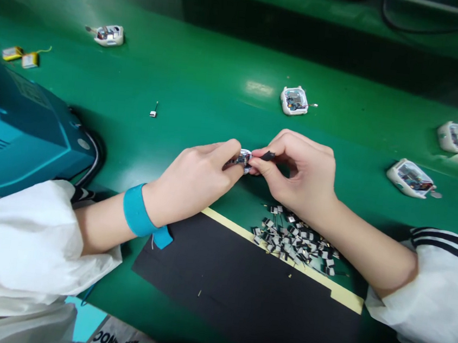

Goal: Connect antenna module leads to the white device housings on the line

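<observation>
My left hand (197,182), with a teal band (138,210) around its wrist, is closed on a small watch case with a circuit board (245,160), mostly hidden by my fingers. Against the right side of that case, the fingertips of my right hand (301,165) are pinched together. A small black piece (268,156) sticks out between the right thumb and fingers; its exact kind is unclear. Just below the right hand lies a pile of small black-and-white parts with short wires (293,238).
Open white watch cases stand at the back (295,101), far left (109,35) and right (411,178), (457,137). One loose wired part (153,113) lies left. Yellow-wrapped batteries (30,59) lie behind a teal machine (28,134). A black sheet (249,288) covers the near green table (206,76).
</observation>
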Available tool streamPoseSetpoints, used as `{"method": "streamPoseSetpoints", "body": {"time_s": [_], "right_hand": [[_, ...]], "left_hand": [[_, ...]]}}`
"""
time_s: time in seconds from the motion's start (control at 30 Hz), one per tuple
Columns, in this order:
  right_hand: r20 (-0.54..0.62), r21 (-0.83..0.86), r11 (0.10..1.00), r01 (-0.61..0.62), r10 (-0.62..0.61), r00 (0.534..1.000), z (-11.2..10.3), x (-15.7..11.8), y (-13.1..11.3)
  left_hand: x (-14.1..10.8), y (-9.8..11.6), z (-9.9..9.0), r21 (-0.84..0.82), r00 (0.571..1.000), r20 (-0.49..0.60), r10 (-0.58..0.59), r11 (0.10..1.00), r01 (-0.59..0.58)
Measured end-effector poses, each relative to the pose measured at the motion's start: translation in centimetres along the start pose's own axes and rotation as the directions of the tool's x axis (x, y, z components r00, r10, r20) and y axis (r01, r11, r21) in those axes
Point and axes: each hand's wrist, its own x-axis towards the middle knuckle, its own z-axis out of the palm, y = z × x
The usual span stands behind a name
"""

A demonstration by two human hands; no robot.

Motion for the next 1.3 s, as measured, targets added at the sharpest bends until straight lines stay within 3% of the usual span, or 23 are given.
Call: {"method": "streamPoseSetpoints", "body": {"time_s": [0.37,0.5,0.6,0.67,1.1,1.3], "right_hand": [[0.118,0.019,0.996,-0.088,0.086,0.989,0.05,0.86,-0.11],[0.019,0.161,0.974,-0.159,0.158,0.987,0.21,0.36,0.14],[-0.126,0.277,0.937,-0.214,0.256,0.958,0.22,0.08,0.35],[-0.157,0.296,0.927,-0.232,0.287,0.945,0.15,0.06,0.34],[-0.080,0.408,0.867,-0.286,0.346,0.935,0.00,0.13,0.16],[-0.076,0.464,0.850,-0.249,0.319,0.945,-0.10,0.12,0.08]], "left_hand": [[-0.04,-0.07,0.07,-0.064,0.999,0.026,-0.044,0.997,0.045],[-0.10,-0.13,0.07,-0.070,0.999,0.015,-0.042,0.997,0.043],[-0.09,-0.14,0.06,-0.105,0.999,0.018,-0.046,0.993,0.047],[-0.04,-0.10,0.07,-0.137,0.997,0.030,-0.071,0.988,0.075],[0.18,0.04,-0.10,-0.118,0.995,0.008,-0.097,0.988,0.097],[0.14,0.04,-0.10,-0.121,0.996,-0.014,-0.092,0.989,0.090]]}}
